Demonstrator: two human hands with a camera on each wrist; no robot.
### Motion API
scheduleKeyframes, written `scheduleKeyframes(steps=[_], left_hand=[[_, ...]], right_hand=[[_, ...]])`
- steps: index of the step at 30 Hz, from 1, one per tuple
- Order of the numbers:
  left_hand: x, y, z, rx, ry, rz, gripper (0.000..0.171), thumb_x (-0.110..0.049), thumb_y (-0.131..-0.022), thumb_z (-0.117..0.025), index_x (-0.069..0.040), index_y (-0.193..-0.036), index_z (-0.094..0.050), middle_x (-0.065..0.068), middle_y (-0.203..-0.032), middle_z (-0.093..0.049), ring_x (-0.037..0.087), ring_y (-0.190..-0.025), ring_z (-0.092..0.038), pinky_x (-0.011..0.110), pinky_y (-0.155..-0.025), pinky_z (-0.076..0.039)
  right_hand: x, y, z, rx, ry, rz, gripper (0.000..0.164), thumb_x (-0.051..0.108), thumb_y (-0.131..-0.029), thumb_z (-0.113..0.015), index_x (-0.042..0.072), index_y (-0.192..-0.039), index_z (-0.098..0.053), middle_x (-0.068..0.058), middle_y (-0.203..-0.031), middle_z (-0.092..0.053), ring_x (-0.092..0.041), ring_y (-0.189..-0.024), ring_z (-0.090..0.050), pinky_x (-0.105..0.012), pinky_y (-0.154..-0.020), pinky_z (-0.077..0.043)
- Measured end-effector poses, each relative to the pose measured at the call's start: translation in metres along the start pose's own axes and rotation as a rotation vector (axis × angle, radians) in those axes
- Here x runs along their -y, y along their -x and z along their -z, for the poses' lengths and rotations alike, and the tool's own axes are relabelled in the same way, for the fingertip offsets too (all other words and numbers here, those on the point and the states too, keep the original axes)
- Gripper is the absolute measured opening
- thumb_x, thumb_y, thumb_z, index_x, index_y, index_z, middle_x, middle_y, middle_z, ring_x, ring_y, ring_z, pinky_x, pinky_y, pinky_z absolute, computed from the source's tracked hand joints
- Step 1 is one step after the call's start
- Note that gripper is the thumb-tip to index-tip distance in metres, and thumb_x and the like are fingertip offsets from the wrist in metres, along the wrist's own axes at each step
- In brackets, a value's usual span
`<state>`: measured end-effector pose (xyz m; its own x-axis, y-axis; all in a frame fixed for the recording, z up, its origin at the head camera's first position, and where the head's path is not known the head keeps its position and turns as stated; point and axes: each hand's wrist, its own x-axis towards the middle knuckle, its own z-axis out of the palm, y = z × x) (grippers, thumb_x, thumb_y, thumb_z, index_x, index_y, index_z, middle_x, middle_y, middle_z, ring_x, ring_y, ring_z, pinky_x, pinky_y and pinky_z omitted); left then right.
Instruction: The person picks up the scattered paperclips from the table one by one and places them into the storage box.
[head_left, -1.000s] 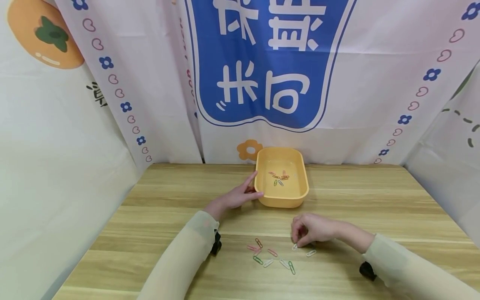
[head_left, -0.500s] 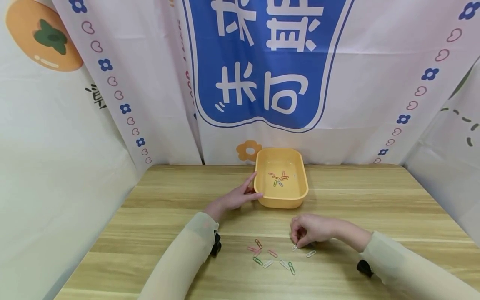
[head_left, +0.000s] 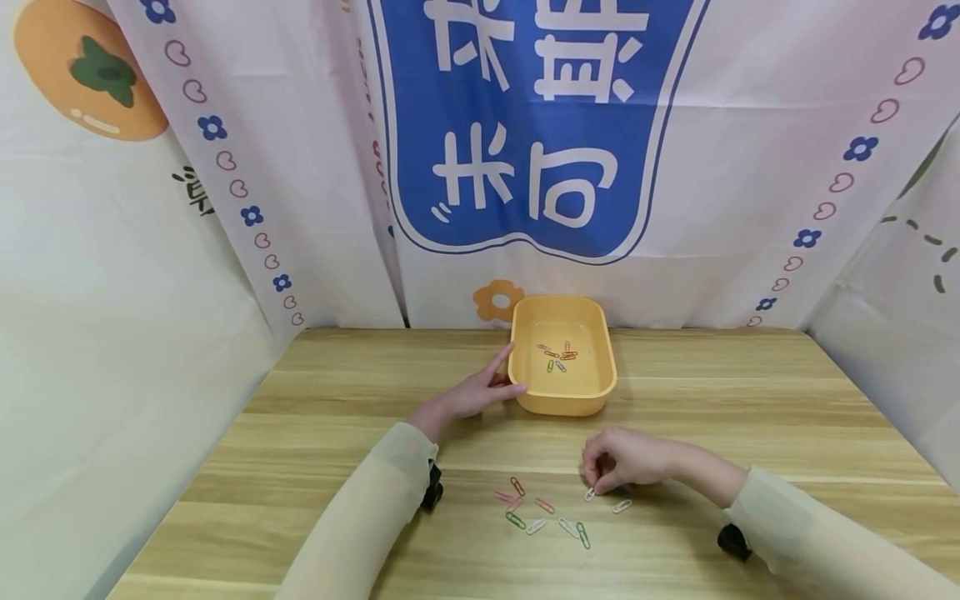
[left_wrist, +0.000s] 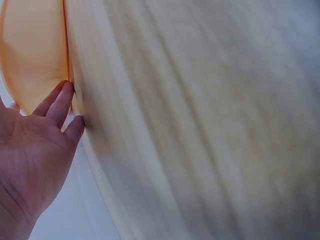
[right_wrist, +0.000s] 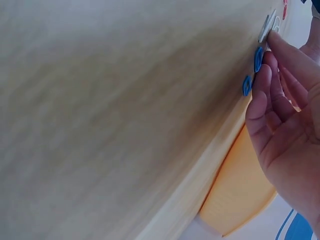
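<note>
My left hand [head_left: 474,393] rests spread against the left side of a yellow plastic tray [head_left: 566,406], one digit along the side rim and another at the near corner. In the left wrist view its fingers [left_wrist: 61,102] lie loosely against the tray's side. Lower right of the tray, my right hand [head_left: 626,457] pinches a white paper clip [head_left: 589,495] between thumb and fingertips, close over the table. A second white paper clip [head_left: 622,507] lies just right of it. Under the right palm, two blue paper clips [right_wrist: 258,59] show in the right wrist view.
Loose paper clips lie left of the right hand: red [head_left: 517,486], pink [head_left: 544,506], green [head_left: 515,521] and white [head_left: 536,527]. Several coloured clips [head_left: 569,356] are in the tray. The wooden table [head_left: 360,375] meets a printed cloth [head_left: 337,208] behind the tray.
</note>
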<state>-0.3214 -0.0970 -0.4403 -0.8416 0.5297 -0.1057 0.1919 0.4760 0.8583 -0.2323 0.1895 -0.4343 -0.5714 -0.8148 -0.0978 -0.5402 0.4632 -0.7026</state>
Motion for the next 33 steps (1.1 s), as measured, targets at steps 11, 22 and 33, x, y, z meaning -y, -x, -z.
scheduleKeyframes(steps=[11, 22, 33], left_hand=[[0.000, 0.000, 0.001, -0.001, 0.008, 0.000, 0.087, -0.039, -0.097, -0.060, -0.033, -0.157, 0.003, 0.016, -0.144, -0.046, 0.027, -0.133, -0.043, 0.047, -0.111, -0.026], [0.001, -0.001, 0.000, 0.001, -0.007, 0.006, 0.086, -0.039, -0.097, -0.060, -0.035, -0.156, 0.003, 0.016, -0.143, -0.048, 0.026, -0.132, -0.043, 0.045, -0.111, -0.026], [0.002, -0.001, 0.001, 0.001, -0.009, 0.000, 0.088, -0.041, -0.096, -0.061, -0.034, -0.157, 0.002, 0.015, -0.145, -0.046, 0.026, -0.133, -0.042, 0.044, -0.112, -0.026]], right_hand=[[-0.003, -0.003, -0.002, 0.000, -0.077, -0.008, 0.011, 0.002, -0.080, -0.077, 0.010, -0.081, -0.070, 0.011, -0.075, -0.063, -0.001, -0.067, -0.056, -0.022, -0.062, -0.049], [-0.001, 0.000, -0.002, -0.026, -0.159, 0.043, 0.006, 0.002, -0.082, -0.075, 0.006, -0.081, -0.071, 0.006, -0.079, -0.067, -0.004, -0.070, -0.059, -0.023, -0.063, -0.051], [0.007, 0.001, 0.012, -0.112, -0.122, 0.100, 0.008, 0.003, -0.085, -0.072, 0.011, -0.084, -0.074, 0.005, -0.076, -0.068, -0.006, -0.068, -0.058, -0.024, -0.059, -0.050]])
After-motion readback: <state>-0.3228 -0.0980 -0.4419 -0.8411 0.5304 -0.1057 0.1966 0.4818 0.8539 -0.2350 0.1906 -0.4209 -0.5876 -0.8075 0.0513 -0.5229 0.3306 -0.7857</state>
